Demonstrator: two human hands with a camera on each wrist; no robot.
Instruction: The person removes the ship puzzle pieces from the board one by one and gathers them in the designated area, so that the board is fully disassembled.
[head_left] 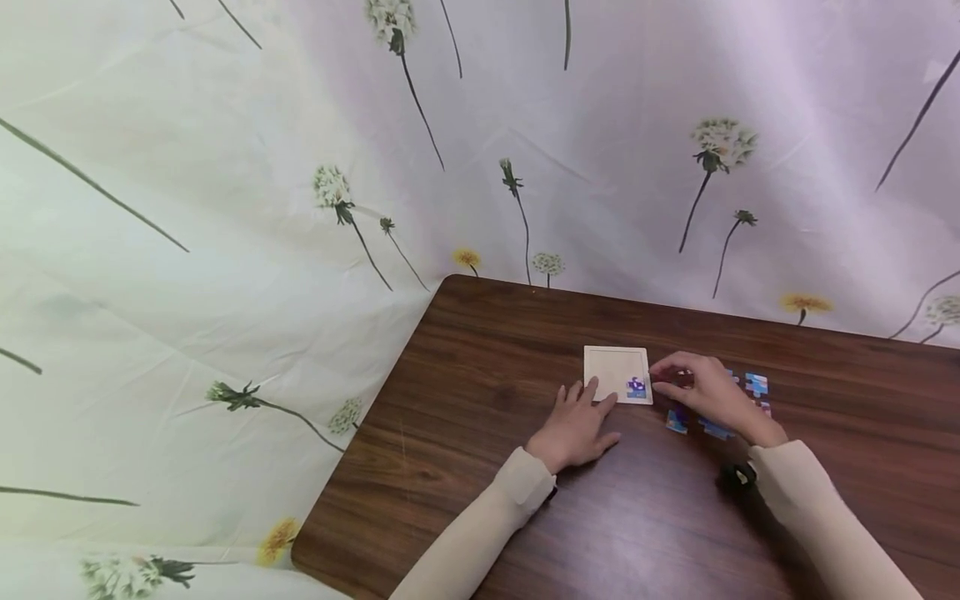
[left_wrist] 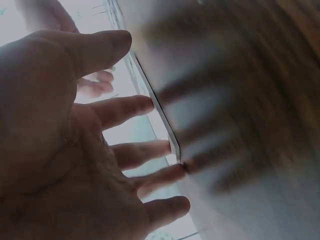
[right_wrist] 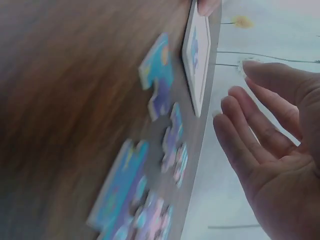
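A pale square puzzle tray (head_left: pixel 611 367) lies on the brown wooden table (head_left: pixel 487 375), with one purple-blue piece (head_left: pixel 637 387) set in its near right corner. My left hand (head_left: pixel 577 421) lies flat on the table, fingers straight, fingertips (left_wrist: pixel 175 172) touching the tray's (left_wrist: pixel 165 125) near left edge. My right hand (head_left: pixel 701 392) hovers just right of the tray, open and empty, fingers (right_wrist: pixel 240 130) straight above several loose blue and pink pieces (head_left: pixel 756 383). In the right wrist view the tray (right_wrist: pixel 196 55) stands beyond these pieces (right_wrist: pixel 157 65).
More loose pieces (head_left: pixel 677 421) lie at the near side of my right hand. A floral cloth (head_left: pixel 225 250) hangs behind and left of the table. The table's left edge (head_left: pixel 360 433) runs diagonally. A black wrist camera (head_left: pixel 738 477) sits on the right sleeve.
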